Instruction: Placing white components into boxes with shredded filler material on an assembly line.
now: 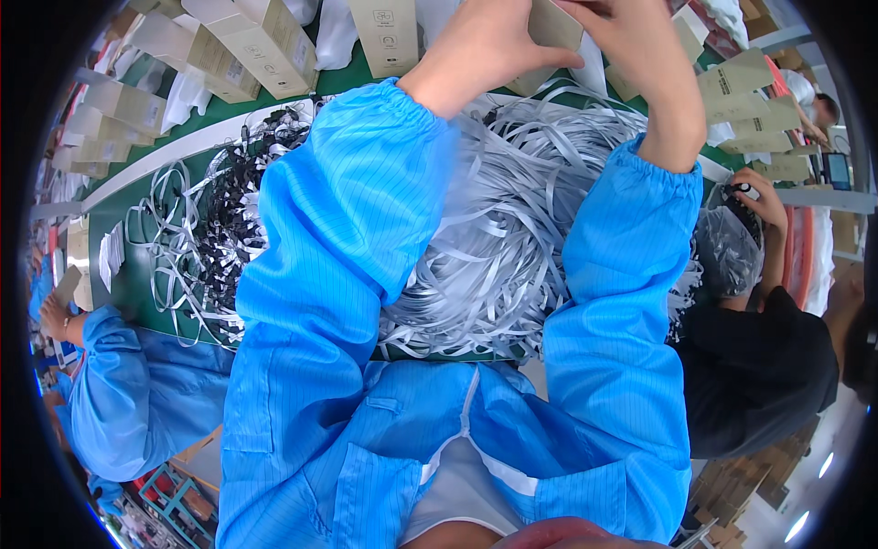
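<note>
The left hand (485, 50) is gripping a beige box (554, 29) just past the ribbon pile (512, 229), best steadying it without denting its walls; the right hand (631, 37) is sitting by its top, though I can't tell whether that grip is closing.

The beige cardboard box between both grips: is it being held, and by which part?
The left grip apparently holds the beige cardboard box, thumb across its visible face. The right grip is near its upper part; whether it holds cannot be told.
</note>
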`<move>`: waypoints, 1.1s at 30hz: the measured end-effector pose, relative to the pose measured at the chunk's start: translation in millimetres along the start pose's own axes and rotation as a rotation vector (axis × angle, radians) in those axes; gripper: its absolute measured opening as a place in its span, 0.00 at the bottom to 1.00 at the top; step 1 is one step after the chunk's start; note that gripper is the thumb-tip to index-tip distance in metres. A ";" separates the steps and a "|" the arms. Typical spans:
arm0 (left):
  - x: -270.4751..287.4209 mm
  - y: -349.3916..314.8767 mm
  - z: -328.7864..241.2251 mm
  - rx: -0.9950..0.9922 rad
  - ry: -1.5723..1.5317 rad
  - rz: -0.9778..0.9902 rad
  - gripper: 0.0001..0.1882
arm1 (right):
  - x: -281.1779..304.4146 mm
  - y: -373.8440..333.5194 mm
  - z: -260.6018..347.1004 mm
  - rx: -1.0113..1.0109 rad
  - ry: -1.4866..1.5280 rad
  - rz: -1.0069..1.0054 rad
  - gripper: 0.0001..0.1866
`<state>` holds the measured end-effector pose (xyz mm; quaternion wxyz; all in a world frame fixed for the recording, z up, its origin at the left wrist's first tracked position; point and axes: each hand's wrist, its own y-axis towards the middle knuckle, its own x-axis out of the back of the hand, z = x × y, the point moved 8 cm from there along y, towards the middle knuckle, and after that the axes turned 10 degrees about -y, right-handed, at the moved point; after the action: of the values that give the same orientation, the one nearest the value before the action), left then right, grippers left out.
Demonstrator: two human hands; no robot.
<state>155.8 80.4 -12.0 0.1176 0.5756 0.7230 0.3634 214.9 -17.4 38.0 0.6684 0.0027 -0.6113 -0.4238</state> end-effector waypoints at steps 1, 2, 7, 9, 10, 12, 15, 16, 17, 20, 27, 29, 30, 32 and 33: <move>0.8 -0.3 0.0 -0.021 0.001 0.008 0.67 | -8.6 -0.7 5.1 0.069 0.019 0.079 0.10; 1.5 -1.0 -0.2 -0.042 0.002 0.016 0.64 | -10.5 -1.2 4.4 0.068 0.020 0.079 0.10; -4.6 -22.9 52.0 0.690 0.241 0.380 0.40 | 0.2 -4.1 -3.7 -0.032 0.275 -0.037 0.09; -9.8 -29.0 70.9 0.473 0.392 0.377 0.22 | 4.9 -8.7 -4.1 0.011 -0.066 0.081 0.09; -12.4 -28.7 68.6 0.366 0.467 0.377 0.22 | 4.1 -8.9 -12.2 0.008 -0.066 0.079 0.09; -18.2 -34.0 76.5 0.392 0.493 0.437 0.23 | 8.0 -4.5 -21.7 0.100 -0.135 -0.098 0.09; -26.3 -42.2 84.8 0.449 0.547 0.546 0.23 | 16.7 -4.1 -31.2 0.050 -0.203 -0.123 0.09; -35.6 -45.9 86.4 0.428 0.462 0.625 0.23 | 18.4 -2.5 -34.3 -0.045 -0.233 -0.060 0.09; -46.2 -50.6 87.9 0.405 0.373 0.704 0.23 | 17.4 -3.4 -40.2 -0.143 -0.265 0.003 0.10; -66.5 -65.2 102.8 0.377 0.284 0.772 0.24 | 10.9 -3.1 -51.0 -0.157 -0.264 -0.010 0.11; -78.3 -61.4 128.2 0.503 0.297 0.801 0.28 | 28.4 -8.4 -51.5 -0.011 -0.220 -0.295 0.13; -74.2 -65.3 130.1 0.535 0.323 0.788 0.28 | 40.8 -7.5 -38.0 -0.062 -0.058 -0.338 0.14; -73.6 -65.8 128.0 0.546 0.333 0.783 0.29 | 44.7 -7.8 -33.7 -0.062 -0.059 -0.338 0.14; -72.7 -63.6 120.9 0.532 0.299 0.747 0.28 | 50.9 -8.8 -29.4 -0.083 -0.021 -0.338 0.14; -71.4 -60.8 116.5 0.519 0.265 0.710 0.28 | 52.7 -9.9 -29.3 -0.093 -0.003 -0.338 0.14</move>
<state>201.0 55.8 -152.4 -0.2559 0.7467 0.5569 0.2584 227.7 -68.8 68.4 0.5861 0.0739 -0.5828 -0.5581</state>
